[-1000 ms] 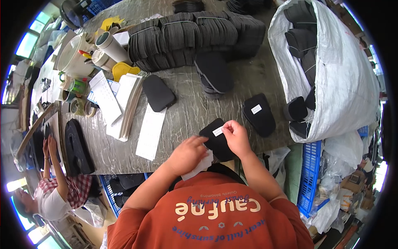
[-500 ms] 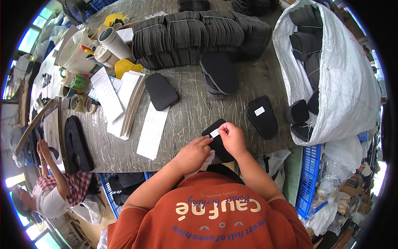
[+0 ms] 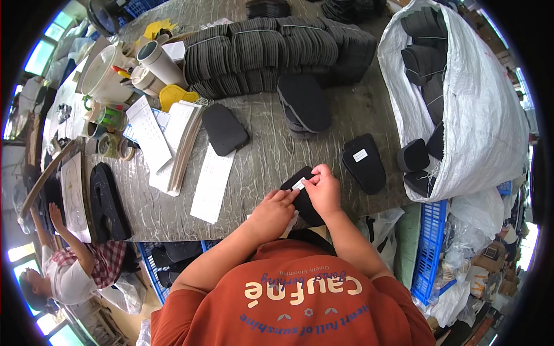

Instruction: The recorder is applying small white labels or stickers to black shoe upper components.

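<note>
Right hand [image 3: 324, 190] pinches white label [image 3: 298, 184] on black insole [image 3: 301, 193], left hand [image 3: 274, 209] beside.

white sack [image 3: 479, 115] (holding dark insoles), paper strips [image 3: 212, 184], tape rolls [image 3: 112, 147]

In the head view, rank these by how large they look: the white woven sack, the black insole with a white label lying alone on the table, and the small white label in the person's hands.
1. White woven sack, largest.
2. Labelled black insole.
3. Small white label, held between both hands, smallest.
</note>
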### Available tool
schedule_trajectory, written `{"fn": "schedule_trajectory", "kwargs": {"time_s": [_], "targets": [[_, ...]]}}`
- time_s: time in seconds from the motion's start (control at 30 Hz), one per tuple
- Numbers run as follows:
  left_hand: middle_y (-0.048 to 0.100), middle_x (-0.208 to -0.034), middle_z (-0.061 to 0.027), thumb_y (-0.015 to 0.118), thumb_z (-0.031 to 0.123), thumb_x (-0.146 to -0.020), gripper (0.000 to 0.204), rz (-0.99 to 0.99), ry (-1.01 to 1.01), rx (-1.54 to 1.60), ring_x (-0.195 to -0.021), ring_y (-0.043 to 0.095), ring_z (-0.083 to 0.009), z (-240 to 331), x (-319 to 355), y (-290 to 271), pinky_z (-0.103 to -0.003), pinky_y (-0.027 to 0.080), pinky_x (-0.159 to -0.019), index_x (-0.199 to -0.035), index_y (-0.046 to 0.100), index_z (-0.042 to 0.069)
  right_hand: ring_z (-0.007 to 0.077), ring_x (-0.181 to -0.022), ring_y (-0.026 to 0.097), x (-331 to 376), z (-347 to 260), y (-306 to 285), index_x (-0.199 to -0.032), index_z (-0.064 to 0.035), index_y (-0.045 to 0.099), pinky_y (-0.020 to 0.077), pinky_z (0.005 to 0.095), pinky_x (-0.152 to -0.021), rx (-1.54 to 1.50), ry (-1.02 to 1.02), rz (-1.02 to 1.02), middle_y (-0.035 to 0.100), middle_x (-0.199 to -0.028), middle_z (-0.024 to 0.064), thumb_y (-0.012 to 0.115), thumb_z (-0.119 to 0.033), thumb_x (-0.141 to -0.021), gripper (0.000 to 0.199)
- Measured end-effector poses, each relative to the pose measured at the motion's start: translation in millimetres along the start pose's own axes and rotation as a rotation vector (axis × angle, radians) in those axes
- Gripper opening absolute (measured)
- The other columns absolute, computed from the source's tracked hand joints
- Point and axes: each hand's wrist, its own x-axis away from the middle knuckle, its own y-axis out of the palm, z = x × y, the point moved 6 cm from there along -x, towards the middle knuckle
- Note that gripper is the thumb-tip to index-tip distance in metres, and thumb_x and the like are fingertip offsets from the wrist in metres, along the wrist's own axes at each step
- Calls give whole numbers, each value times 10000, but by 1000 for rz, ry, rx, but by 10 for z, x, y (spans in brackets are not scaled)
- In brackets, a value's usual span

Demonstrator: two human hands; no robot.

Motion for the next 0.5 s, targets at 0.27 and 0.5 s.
{"fn": "schedule_trajectory", "kwargs": {"time_s": [0.27,0.5], "targets": [[476,-1388,-166,571,182,-849,239,-2,-9,24,-1243,457,-304,-37,20,16,-434,332,-1072,-927,655,-28,319,-699,625,-37,-242,-64,-929,-44,539,491,410,-639,198,-186,109,632,-727,115,729,-73,-745,266],[435,-1423,-165,584,176,-863,217,48,22,115,-1317,389,-311,-53,135,61,-467,303,-1095,-911,639,-28,373,-728,591,59,-234,-142,-821,-33,518,473,436,-641,88,-496,220,605,-765,162,661,-30,-802,144]]}}
